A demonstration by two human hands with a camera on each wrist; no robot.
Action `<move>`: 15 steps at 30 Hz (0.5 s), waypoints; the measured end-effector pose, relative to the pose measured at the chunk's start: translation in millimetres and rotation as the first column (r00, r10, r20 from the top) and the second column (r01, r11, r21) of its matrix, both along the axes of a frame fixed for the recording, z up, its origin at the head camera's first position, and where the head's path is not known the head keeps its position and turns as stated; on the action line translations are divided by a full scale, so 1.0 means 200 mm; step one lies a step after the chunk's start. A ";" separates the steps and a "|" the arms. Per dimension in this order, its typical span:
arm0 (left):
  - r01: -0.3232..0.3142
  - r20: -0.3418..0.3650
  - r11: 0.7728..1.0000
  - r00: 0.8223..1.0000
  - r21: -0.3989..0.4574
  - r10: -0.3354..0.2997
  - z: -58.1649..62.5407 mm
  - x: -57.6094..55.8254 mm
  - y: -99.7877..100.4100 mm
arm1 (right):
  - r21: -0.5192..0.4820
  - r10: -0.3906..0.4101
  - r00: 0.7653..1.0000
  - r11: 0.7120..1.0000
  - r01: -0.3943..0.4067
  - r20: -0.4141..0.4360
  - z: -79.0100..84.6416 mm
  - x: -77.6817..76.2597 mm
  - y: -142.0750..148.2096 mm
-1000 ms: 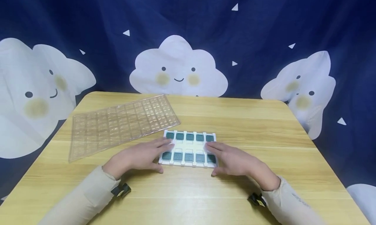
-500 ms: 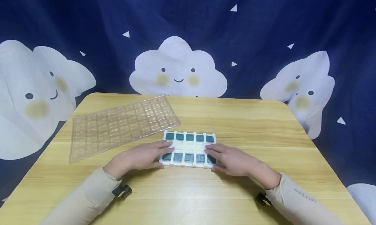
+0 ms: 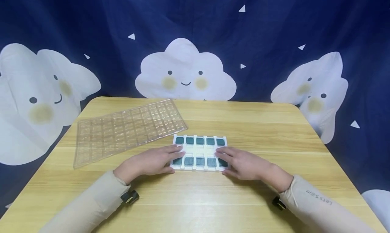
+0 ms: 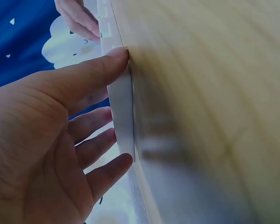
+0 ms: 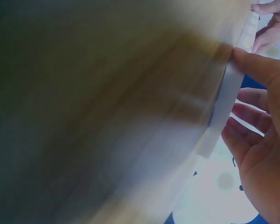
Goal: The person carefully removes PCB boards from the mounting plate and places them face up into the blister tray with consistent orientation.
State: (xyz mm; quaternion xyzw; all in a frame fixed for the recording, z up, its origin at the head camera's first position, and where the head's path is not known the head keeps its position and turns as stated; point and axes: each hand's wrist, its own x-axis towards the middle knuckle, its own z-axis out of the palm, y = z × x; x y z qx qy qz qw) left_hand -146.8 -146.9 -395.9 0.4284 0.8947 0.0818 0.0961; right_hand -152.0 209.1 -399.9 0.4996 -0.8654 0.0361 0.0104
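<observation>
A white tray (image 3: 199, 151) lies flat on the table, with two rows of small green square chips (image 3: 200, 161) along its long sides. My left hand (image 3: 152, 162) grips its left end, two fingers over the top and the thumb at the front edge. At the opposite end my right hand (image 3: 248, 165) holds it the same way, covering parts of the end chips. In the left wrist view the thumb presses the side of the tray (image 4: 121, 100), the other fingers spread along it. The right wrist view shows the right thumb on the tray's edge (image 5: 226, 100).
A large clear plastic tray (image 3: 128, 131) with a grid of pockets lies slantwise at the back left, its right corner close behind the white tray. The wooden table (image 3: 195, 199) ends at a dark blue curtain (image 3: 195, 16) with cloud prints.
Both thumbs have come in against the tray's front edge. In the last half second the white tray has shifted slightly right, both hands moving with it. The clear tray lies as before.
</observation>
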 end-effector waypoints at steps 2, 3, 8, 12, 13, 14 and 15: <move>0.001 0.000 1.000 1.000 -0.003 -0.001 0.00 -0.01 0.01 | 0.004 -0.005 1.000 1.000 0.005 0.011 0.00 -0.01 0.01; 0.003 0.000 1.000 1.000 -0.002 -0.003 -0.01 -0.01 0.02 | 0.003 -0.009 1.000 1.000 0.009 0.017 0.00 -0.01 0.02; 0.006 0.008 1.000 1.000 -0.022 -0.006 -0.01 -0.02 0.06 | -0.006 -0.021 0.999 1.000 0.021 0.037 0.01 -0.02 0.05; 0.013 0.012 0.999 1.000 -0.037 -0.013 0.00 -0.02 0.09 | -0.014 -0.034 0.999 0.999 0.035 0.040 0.01 -0.03 0.07; 0.012 0.014 0.999 1.000 -0.039 -0.011 0.00 -0.02 0.10 | -0.015 -0.039 0.998 0.999 0.040 0.042 0.00 -0.03 0.07; 0.010 0.017 0.999 1.000 -0.040 -0.009 0.01 -0.03 0.11 | -0.014 -0.047 0.998 0.999 0.048 0.047 0.00 -0.04 0.08; 0.011 0.016 0.999 1.000 -0.041 -0.010 0.01 -0.03 0.12 | -0.014 -0.054 0.997 0.998 0.055 0.052 0.00 -0.04 0.08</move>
